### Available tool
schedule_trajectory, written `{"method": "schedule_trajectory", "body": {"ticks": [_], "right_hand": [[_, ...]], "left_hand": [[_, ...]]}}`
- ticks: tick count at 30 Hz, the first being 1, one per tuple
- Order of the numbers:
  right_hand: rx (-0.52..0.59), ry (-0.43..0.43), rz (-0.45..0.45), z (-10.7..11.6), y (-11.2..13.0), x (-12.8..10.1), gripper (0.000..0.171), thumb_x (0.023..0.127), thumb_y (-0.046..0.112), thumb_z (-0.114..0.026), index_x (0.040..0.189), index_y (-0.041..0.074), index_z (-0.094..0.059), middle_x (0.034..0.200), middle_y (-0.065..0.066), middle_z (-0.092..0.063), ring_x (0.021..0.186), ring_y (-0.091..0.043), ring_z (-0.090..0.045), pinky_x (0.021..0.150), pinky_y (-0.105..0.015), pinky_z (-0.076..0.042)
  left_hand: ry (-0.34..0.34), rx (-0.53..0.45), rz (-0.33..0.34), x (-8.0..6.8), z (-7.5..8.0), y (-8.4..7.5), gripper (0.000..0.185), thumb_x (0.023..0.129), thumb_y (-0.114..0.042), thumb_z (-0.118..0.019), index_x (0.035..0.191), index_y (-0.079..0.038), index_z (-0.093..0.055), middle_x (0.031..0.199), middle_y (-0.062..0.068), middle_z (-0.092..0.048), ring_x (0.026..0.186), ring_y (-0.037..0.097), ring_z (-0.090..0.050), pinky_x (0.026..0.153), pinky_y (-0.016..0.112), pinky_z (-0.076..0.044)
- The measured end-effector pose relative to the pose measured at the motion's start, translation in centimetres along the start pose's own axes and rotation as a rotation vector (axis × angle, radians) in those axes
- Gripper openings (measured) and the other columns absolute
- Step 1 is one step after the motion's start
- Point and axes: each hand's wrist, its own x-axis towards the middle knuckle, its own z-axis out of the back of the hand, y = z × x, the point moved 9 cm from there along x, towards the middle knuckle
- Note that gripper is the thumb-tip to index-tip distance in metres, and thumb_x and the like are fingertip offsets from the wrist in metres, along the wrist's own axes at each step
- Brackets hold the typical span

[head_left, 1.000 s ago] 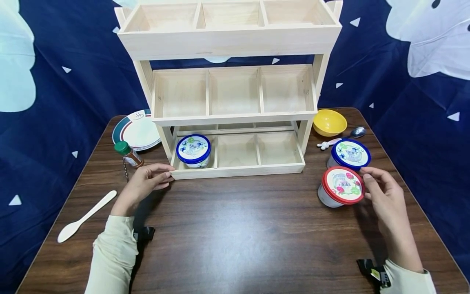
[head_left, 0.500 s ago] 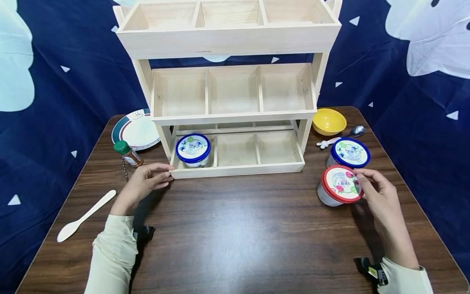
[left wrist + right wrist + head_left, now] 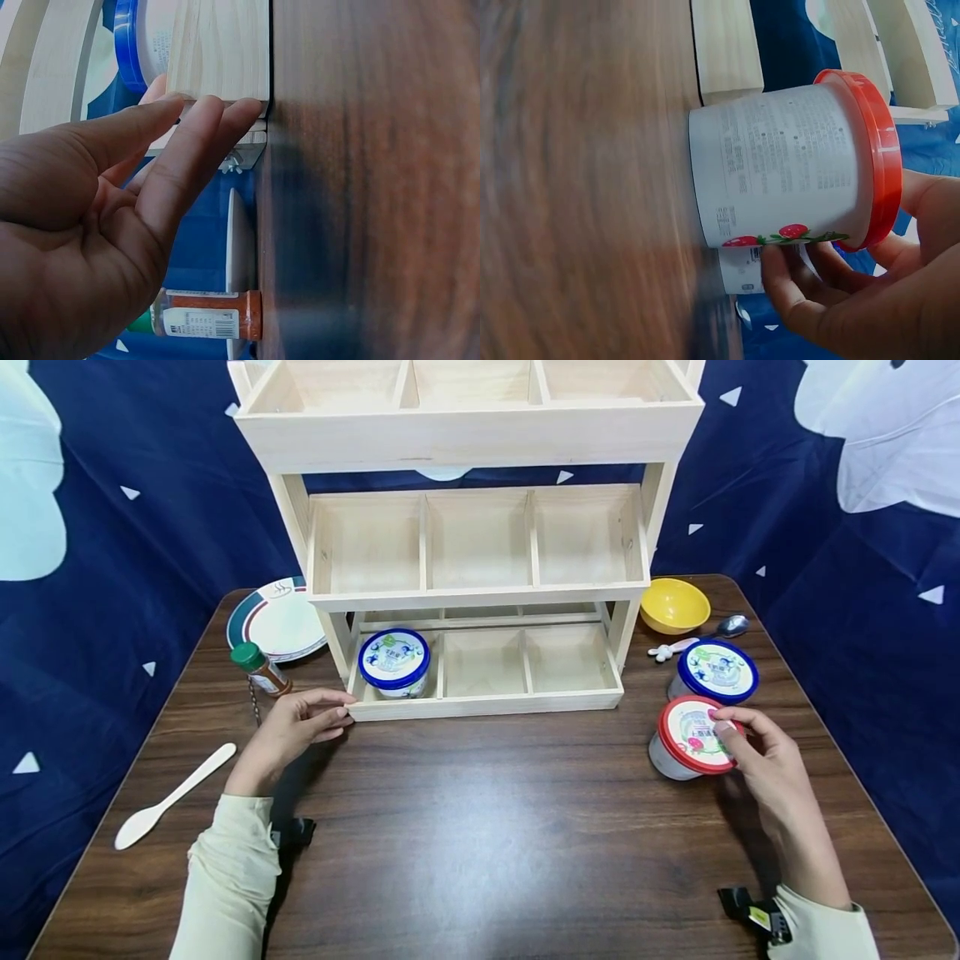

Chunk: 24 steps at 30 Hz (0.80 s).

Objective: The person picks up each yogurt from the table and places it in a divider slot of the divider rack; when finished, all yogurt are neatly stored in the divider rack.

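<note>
At the right, a tub with a red lid [image 3: 693, 735] stands on the table, strawberries printed on it. My right hand [image 3: 772, 768] is at its right side, some fingers over the lid's edge. In the right wrist view, a fingertip [image 3: 772, 259] touches the tub's wall. Behind it stands a blue-lidded tub [image 3: 717, 670]. My left hand [image 3: 288, 735] rests straight fingertips against the left front corner of the wooden shelf [image 3: 487, 704]. In the left wrist view, these fingers [image 3: 199, 135] touch the bottom tray's end. Another blue-lidded tub [image 3: 393, 660] sits in that tray's left compartment.
White plates [image 3: 281, 622] and a green-capped spice jar [image 3: 261, 668] lie left of the shelf, with a white spoon [image 3: 176, 795] nearer. On the right are a yellow bowl [image 3: 675, 606] and a metal-bowled spoon [image 3: 732, 627]. The shelf rises in three tiers.
My right hand has moved a little left, its fingers now reaching further over the red lid. The red-lidded tub and my left hand have stayed in place.
</note>
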Motion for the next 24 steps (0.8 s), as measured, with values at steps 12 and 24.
{"method": "schedule_trajectory", "body": {"ticks": [12,24], "right_hand": [[0.206,0.131,-0.020,-1.3,-0.7,0.2,0.020,0.114,0.019,-0.060,0.132,0.025,-0.064,0.124,-0.001,-0.046,0.098,-0.010,-0.055,0.065,-0.017,-0.057],[0.270,0.142,-0.010,-1.3,-0.9,0.3,0.020,0.114,0.018,-0.059,0.132,0.024,-0.063,0.118,-0.001,-0.047,0.092,-0.009,-0.054,0.063,-0.015,-0.052]], "left_hand": [[-0.002,0.005,0.002,0.1,0.0,0.0,0.034,0.113,0.000,-0.054,0.145,0.013,-0.059,0.142,0.035,-0.061,0.103,0.002,-0.071,0.091,0.028,-0.065],[-0.005,0.008,-0.017,-0.1,-0.1,-0.4,0.033,0.112,0.002,-0.055,0.142,0.015,-0.060,0.137,0.035,-0.063,0.102,0.002,-0.071,0.090,0.026,-0.065]]}}
